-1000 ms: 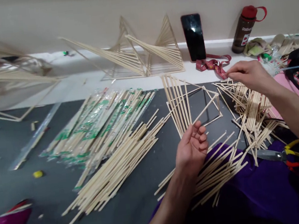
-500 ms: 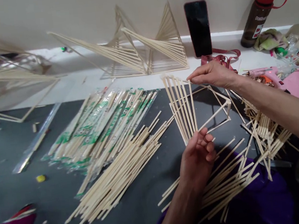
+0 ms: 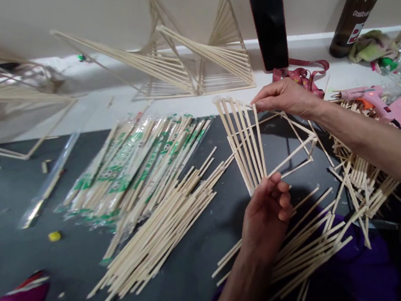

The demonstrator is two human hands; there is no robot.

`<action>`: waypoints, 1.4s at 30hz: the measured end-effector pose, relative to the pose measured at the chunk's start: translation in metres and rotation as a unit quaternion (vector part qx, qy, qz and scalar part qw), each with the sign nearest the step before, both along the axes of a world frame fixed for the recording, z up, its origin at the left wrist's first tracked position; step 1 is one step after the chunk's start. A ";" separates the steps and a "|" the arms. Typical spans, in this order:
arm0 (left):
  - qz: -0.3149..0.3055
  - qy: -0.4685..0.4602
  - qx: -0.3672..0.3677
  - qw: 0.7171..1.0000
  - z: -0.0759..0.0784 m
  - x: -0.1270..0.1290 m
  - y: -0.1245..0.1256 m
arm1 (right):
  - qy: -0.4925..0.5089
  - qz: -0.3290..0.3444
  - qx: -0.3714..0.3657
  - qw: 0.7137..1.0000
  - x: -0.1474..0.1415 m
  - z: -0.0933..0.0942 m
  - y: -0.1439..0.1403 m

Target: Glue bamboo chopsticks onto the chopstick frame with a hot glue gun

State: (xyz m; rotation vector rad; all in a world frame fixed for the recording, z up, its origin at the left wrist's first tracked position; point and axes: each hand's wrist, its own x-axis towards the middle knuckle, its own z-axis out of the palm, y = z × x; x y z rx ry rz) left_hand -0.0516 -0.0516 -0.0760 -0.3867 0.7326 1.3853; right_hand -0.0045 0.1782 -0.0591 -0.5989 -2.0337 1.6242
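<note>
A small frame of thin wooden chopsticks (image 3: 251,149), with several sticks fanned side by side, is held up between my two hands. My left hand (image 3: 266,205) is closed on its lower corner, thumb and index finger pinching while the other fingers curl. At the top, my right hand (image 3: 290,97) pinches the upper end of the rightmost stick in the fan. More glued sticks jut out to the right and meet at a joint (image 3: 313,137). Below my left hand lie loose chopsticks (image 3: 307,259) over something purple.
Loose chopsticks (image 3: 162,227) and plastic-wrapped chopsticks (image 3: 133,163) cover the table's middle. Finished stick structures (image 3: 176,68) stand against the wall, beside a propped phone (image 3: 269,29) and a bottle (image 3: 354,12). A pink glue gun (image 3: 375,97) and a stick pile (image 3: 360,171) lie right.
My view has shifted slightly, so the phone and bottle sit higher and farther right. Both hands keep nearly the same grip on the frame.
</note>
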 end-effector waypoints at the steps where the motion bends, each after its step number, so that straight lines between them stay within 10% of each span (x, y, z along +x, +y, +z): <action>1: 0.002 -0.001 0.000 1.000 0.000 0.000 0.000 | 0.001 0.001 -0.002 1.000 0.000 0.000 0.000; 26: -0.006 0.010 0.024 1.000 -0.003 0.000 -0.001 | 0.047 0.135 -0.007 0.990 -0.005 -0.009 0.011; 42: -0.010 0.019 0.030 0.999 -0.003 0.000 -0.001 | 0.007 0.065 -0.044 0.997 -0.005 -0.001 0.002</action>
